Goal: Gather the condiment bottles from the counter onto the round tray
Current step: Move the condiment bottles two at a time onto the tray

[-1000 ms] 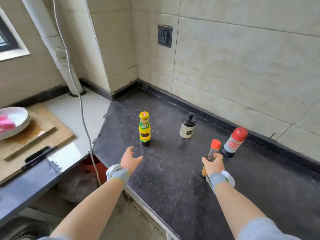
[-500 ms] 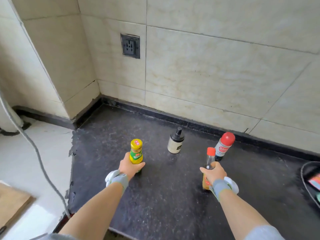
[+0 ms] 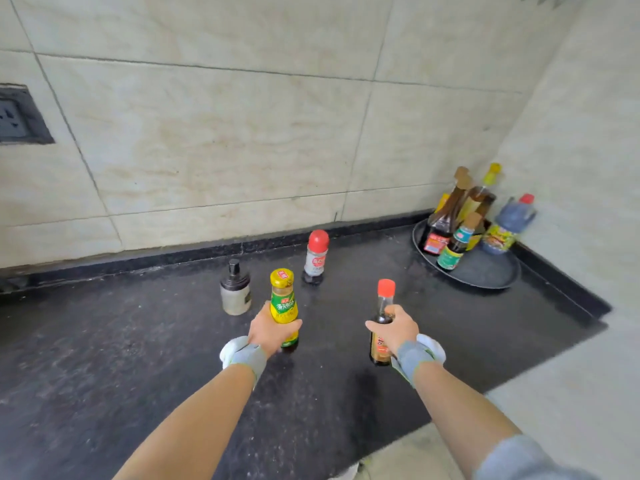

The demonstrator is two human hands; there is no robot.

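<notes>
Head view. Pale marbled wall tiles back a dark speckled counter; a black wall socket sits at the left edge of frame. A second tiled wall closes the corner on the right.

Left hand: fingers wrapped tight around the lower body of a yellow-capped bottle with a green-and-yellow label. Bottle upright. Whether its base touches the counter cannot be told. Grey wristband with a white piece on the wrist.

Right hand: fingers clamped around the middle of a slim red-capped bottle holding dark liquid, orange label low on the body. Bottle upright, its base close to the counter; contact unclear. Same grey band on this wrist.

Loose on the counter behind the hands: a squat grey bottle with a black pump top, just beyond and left of the yellow-capped one; a small clear bottle with a rounded red cap nearer the wall, between the two held bottles in frame. Both upright, untouched.

Round tray: dark, low rim, set in the far right corner, well apart from both hands. Several tall bottles crowd its back half, among them a dark sauce bottle with a red label and a smaller green-labelled bottle. A large blue-topped jug stands at the tray's right edge; on or beside the rim cannot be told. The tray's front half is bare.
</notes>
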